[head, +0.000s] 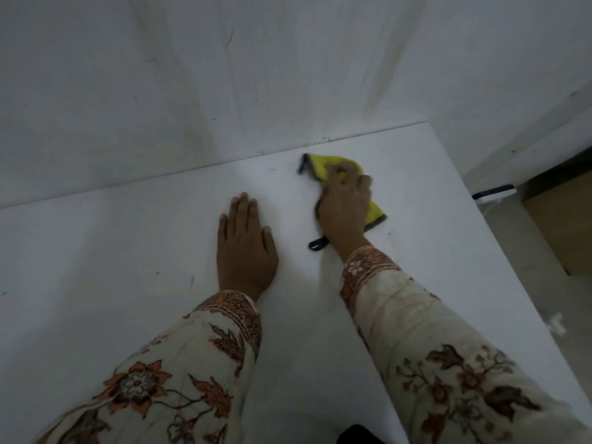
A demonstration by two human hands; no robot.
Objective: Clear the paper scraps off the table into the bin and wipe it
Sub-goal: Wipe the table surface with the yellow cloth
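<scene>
Wiping step, judged under way: no paper scraps visible on the counter, so the clearing part looks done; the bin is not in view. Right hand sits on a yellow cloth with dark edging, near the counter's far edge where it meets the wall. Its grip: fingers curled down into the cloth, bunching it, palm pressing on top. A dark hanging loop trails out just beside the wrist. Left hand lies flat on the counter, fingers straight and together, holding nothing, apart from the cloth; it looks like a brace for leaning in.

Small dark specks show on the surface at left and along the far seam, so more passes look needed.

To do the step well: keep the palm pressing flat so more cloth touches the surface, unbunch the cloth a bit, work in overlapping strokes from the far seam toward the near edge, and shift the bracing hand off patches not yet wiped. Push crumbs toward one edge rather than scattering them. Something white lies on the floor at right, too blurred to say if it is paper.
</scene>
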